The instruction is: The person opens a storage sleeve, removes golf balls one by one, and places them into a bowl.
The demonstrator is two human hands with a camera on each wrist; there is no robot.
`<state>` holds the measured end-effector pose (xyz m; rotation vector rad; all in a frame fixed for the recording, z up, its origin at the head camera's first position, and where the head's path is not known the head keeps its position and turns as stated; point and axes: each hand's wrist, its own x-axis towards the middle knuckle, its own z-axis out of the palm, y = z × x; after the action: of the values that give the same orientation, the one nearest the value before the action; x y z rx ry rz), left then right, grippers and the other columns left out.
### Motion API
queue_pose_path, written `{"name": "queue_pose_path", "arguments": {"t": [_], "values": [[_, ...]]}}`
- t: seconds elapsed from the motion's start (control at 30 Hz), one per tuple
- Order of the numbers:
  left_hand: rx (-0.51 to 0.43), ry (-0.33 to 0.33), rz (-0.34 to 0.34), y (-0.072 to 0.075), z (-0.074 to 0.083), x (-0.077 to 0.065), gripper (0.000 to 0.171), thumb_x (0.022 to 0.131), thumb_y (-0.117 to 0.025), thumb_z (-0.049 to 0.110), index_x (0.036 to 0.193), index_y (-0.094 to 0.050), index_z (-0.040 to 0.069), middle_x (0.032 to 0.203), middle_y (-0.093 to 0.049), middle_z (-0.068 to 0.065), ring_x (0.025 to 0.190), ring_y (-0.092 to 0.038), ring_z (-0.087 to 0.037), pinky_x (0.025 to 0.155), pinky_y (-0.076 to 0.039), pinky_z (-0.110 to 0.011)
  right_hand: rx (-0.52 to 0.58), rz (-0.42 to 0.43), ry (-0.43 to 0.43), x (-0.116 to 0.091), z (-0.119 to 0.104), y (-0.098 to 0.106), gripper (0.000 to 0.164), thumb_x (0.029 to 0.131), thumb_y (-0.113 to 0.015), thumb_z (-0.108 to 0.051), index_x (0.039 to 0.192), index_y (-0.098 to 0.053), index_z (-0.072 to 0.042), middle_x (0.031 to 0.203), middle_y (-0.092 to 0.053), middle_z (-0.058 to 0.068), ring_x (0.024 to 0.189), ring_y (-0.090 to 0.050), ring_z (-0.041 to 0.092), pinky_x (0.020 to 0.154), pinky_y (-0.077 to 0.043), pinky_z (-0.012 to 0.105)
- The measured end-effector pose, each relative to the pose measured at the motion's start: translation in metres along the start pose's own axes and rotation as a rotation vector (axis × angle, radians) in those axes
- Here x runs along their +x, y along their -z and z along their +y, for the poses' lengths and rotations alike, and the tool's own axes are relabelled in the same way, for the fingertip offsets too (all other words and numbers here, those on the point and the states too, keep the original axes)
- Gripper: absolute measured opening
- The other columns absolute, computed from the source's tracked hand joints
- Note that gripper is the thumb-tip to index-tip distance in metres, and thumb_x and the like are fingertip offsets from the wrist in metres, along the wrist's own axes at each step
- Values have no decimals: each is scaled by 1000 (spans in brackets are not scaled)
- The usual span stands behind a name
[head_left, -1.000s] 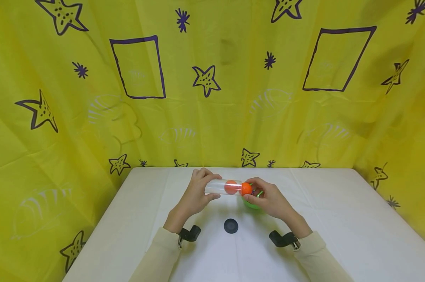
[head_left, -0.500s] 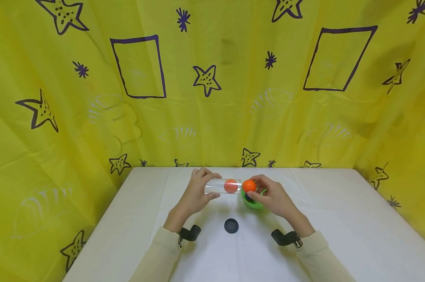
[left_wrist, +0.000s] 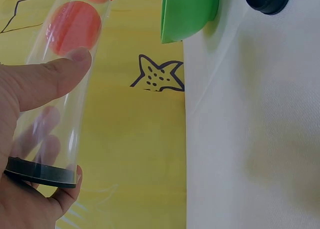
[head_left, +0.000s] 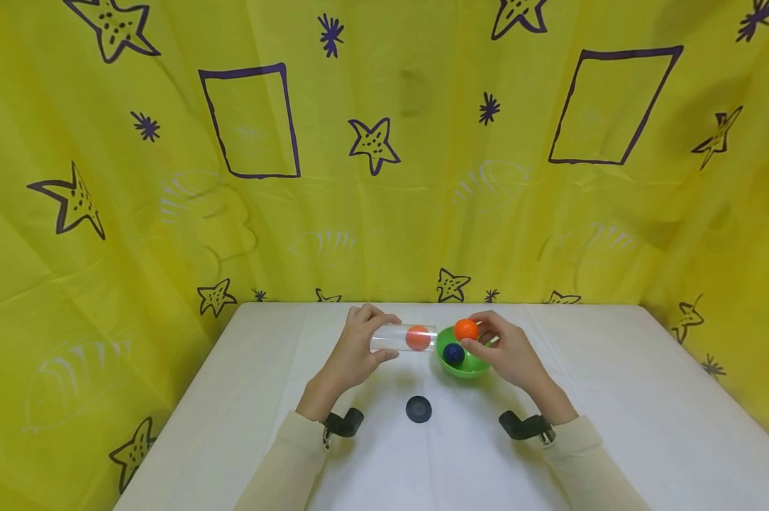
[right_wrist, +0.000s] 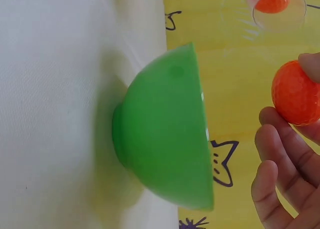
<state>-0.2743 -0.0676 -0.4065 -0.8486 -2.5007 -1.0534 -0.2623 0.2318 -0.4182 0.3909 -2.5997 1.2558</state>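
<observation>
My left hand (head_left: 352,351) grips a clear plastic tube (head_left: 389,339) lying level above the table, its mouth toward the right. Inside the tube, close to the mouth, sits an orange golf ball (head_left: 418,338). A black cap (left_wrist: 40,173) covers the tube's other end, as the left wrist view shows. My right hand (head_left: 509,353) pinches a second orange golf ball (right_wrist: 297,94) between thumb and fingers, over the rim of a green bowl (right_wrist: 165,134). A dark blue golf ball (head_left: 453,354) rests in that bowl.
A loose black cap (head_left: 418,409) lies on the white table (head_left: 282,454), between the forearms and nearer than the bowl. Behind the table's far edge hangs a yellow curtain (head_left: 410,213) with drawn stars.
My right hand has drawn the orange golf ball away from the tube's mouth, to the right and over the green bowl. The blue ball has come into view. My left hand stays put.
</observation>
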Motion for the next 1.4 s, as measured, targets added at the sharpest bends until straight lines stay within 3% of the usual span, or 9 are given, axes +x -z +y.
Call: {"name": "queue_pose_path", "arguments": {"t": [0.33,0.6,1.1,1.4], "values": [[-1,8,-3,0,0,0,46,80,-87,10,123,-69,14,119,-59,-10,116,-43,-27,93,-47,-43,-22,50,-55,1,10,7,42,93,-77,-28,125,-62,-5,102,-71,12,89,-60,22,72,-50,26],[1,17,-9,0,0,0,47,81,-87,10,124,-69,12,118,-59,-7,116,-43,-27,93,-46,-42,-40,41,-83,1,14,9,43,93,-76,-29,125,-61,-4,104,-70,13,92,-60,22,72,-48,28],[-15,31,-9,-1,-1,0,48,80,-87,8,125,-69,11,117,-58,-6,116,-43,-27,92,-47,-43,-105,46,-81,1,27,7,40,90,-79,-25,121,-64,-4,111,-70,16,99,-61,29,78,-46,33],[0,30,-9,0,-1,0,47,81,-86,9,124,-69,13,119,-59,-8,115,-43,-26,90,-47,-40,-151,37,-68,2,32,2,40,89,-80,-21,119,-65,1,117,-63,19,108,-56,35,82,-47,35]]}}
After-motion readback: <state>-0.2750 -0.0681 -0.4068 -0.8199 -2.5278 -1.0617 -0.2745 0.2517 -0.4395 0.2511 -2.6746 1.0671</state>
